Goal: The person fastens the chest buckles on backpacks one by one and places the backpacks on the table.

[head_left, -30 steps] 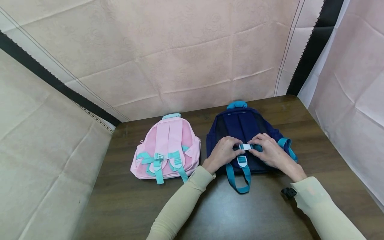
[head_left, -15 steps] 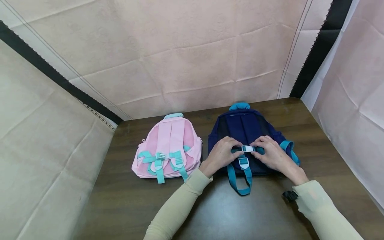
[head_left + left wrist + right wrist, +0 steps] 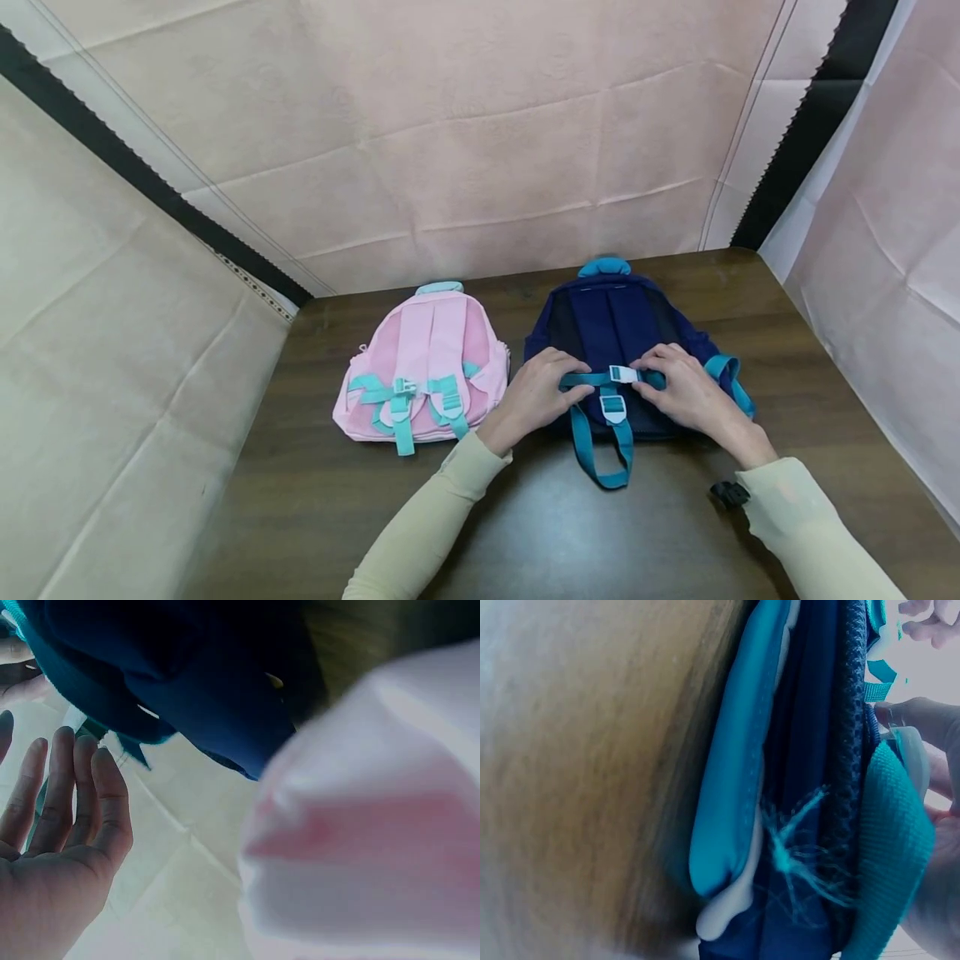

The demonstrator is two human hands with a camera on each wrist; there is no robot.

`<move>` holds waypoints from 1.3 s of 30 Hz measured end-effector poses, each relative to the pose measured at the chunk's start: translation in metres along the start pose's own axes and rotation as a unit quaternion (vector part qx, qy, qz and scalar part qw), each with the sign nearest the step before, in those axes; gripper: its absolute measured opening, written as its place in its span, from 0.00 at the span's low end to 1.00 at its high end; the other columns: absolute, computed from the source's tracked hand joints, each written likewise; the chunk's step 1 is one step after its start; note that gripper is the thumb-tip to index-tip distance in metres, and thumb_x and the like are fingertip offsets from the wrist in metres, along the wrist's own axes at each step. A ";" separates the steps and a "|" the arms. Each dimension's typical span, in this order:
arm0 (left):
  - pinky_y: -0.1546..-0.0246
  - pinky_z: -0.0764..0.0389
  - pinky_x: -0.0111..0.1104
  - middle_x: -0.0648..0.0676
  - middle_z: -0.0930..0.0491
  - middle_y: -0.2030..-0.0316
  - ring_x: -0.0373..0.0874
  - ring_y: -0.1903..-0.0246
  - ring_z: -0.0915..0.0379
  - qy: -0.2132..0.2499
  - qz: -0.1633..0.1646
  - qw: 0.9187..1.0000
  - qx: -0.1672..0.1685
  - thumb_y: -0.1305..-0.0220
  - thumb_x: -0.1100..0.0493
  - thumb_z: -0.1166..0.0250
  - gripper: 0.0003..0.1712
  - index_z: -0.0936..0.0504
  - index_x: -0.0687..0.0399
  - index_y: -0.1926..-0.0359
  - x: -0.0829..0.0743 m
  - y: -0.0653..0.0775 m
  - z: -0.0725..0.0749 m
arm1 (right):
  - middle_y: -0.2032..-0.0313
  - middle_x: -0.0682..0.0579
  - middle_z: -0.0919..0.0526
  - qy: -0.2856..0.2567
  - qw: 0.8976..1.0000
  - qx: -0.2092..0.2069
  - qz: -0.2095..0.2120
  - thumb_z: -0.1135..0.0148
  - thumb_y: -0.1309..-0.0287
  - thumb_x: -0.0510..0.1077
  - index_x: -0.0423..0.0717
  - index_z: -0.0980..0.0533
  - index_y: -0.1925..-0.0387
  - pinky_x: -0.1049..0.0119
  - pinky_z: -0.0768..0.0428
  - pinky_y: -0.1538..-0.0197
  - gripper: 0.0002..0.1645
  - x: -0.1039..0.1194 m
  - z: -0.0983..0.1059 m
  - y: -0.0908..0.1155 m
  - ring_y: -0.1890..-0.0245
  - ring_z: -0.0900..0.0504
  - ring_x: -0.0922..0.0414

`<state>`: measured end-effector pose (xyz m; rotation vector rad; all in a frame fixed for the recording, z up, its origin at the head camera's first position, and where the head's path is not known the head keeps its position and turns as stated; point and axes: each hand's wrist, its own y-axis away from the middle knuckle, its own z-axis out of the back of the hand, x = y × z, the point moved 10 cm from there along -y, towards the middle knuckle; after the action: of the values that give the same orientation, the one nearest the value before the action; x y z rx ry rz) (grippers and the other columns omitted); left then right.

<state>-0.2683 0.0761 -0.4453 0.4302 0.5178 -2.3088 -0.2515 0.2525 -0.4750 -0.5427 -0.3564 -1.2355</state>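
Observation:
A navy backpack (image 3: 617, 312) lies on the table, its back panel with the straps facing up. Across it runs a teal chest strap (image 3: 596, 379) joined by a white buckle (image 3: 623, 374). My left hand (image 3: 536, 392) pinches the strap left of the buckle between thumb and index finger. At the buckle's right end, my right hand (image 3: 686, 390) holds the buckle and strap between thumb and fingers. Below the buckle, a white adjuster (image 3: 612, 407) sits on a teal shoulder strap that loops onto the table. The left wrist view shows several outstretched left fingers (image 3: 64, 795).
A pink backpack (image 3: 431, 350) with mint straps lies left of the navy one, close to my left forearm. Both rest near the far edge of the brown wooden table (image 3: 315, 500). Pale fabric walls (image 3: 480, 150) surround the table. Another teal strap (image 3: 731, 383) hangs off the navy backpack's right side.
My left hand has slid left along the chest strap, away from the buckle, and more teal webbing shows between. My right hand stays at the buckle. The head view has shifted slightly.

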 end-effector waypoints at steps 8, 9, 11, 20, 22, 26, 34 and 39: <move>0.43 0.13 0.34 0.53 0.08 0.48 0.46 0.46 0.17 0.005 0.007 1.000 -0.008 0.27 0.51 0.26 0.17 0.09 0.54 0.44 0.006 0.017 0.011 | 0.49 0.37 0.12 0.001 1.000 -0.013 0.014 0.26 0.34 0.37 0.35 0.13 0.45 0.33 0.18 0.43 0.18 0.005 0.002 0.001 0.45 0.18 0.37; 0.43 0.13 0.34 0.53 0.08 0.47 0.46 0.46 0.17 0.003 0.012 1.000 -0.006 0.26 0.51 0.26 0.17 0.09 0.53 0.43 0.007 0.019 0.012 | 0.49 0.37 0.12 0.003 1.000 -0.016 0.014 0.26 0.34 0.37 0.35 0.13 0.45 0.34 0.17 0.43 0.18 0.006 0.003 0.001 0.46 0.18 0.38; 0.42 0.12 0.34 0.53 0.08 0.46 0.46 0.45 0.17 0.002 0.020 1.000 -0.003 0.26 0.51 0.26 0.18 0.09 0.53 0.42 0.010 0.023 0.013 | 0.49 0.37 0.12 0.005 1.000 -0.021 0.015 0.26 0.34 0.36 0.35 0.13 0.45 0.36 0.17 0.44 0.18 0.008 0.003 0.001 0.46 0.18 0.39; 0.40 0.12 0.39 0.55 0.09 0.45 0.49 0.43 0.17 0.007 0.039 0.999 -0.008 0.27 0.51 0.26 0.19 0.10 0.54 0.41 0.026 0.037 0.023 | 0.47 0.36 0.13 0.000 0.999 -0.043 0.019 0.25 0.34 0.40 0.34 0.14 0.43 0.34 0.17 0.41 0.21 0.019 0.007 0.000 0.43 0.21 0.38; 0.40 0.11 0.41 0.55 0.09 0.44 0.49 0.43 0.17 0.009 0.044 0.999 -0.012 0.28 0.51 0.25 0.20 0.10 0.54 0.41 0.029 0.040 0.026 | 0.46 0.36 0.13 -0.003 0.999 -0.047 0.021 0.24 0.35 0.41 0.34 0.14 0.43 0.34 0.17 0.40 0.22 0.023 0.007 -0.001 0.42 0.21 0.38; 0.41 0.11 0.42 0.56 0.10 0.43 0.50 0.43 0.17 0.005 0.050 0.999 -0.016 0.28 0.50 0.25 0.22 0.11 0.55 0.40 0.037 0.047 0.033 | 0.45 0.36 0.13 -0.006 0.998 -0.049 0.025 0.23 0.35 0.43 0.35 0.15 0.41 0.36 0.16 0.41 0.25 0.031 0.007 -0.003 0.42 0.21 0.39; 0.39 0.11 0.46 0.58 0.11 0.42 0.53 0.41 0.17 0.000 0.060 0.997 -0.039 0.30 0.50 0.24 0.22 0.11 0.56 0.41 0.054 0.063 0.049 | 0.44 0.38 0.13 -0.014 0.997 -0.050 0.051 0.22 0.35 0.42 0.36 0.16 0.38 0.37 0.16 0.41 0.27 0.048 0.003 -0.008 0.42 0.20 0.40; 0.37 0.12 0.47 0.58 0.10 0.43 0.53 0.41 0.17 -0.001 0.060 0.997 -0.056 0.31 0.51 0.23 0.21 0.11 0.56 0.42 0.063 0.071 0.058 | 0.44 0.38 0.13 -0.014 0.996 -0.049 0.069 0.22 0.35 0.42 0.35 0.17 0.37 0.37 0.15 0.40 0.28 0.061 -0.001 -0.014 0.41 0.20 0.40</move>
<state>-0.2701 -0.0349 -0.4400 0.3937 0.6017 -2.1539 -0.2468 0.2003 -0.4398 -0.6580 -0.2785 -1.1171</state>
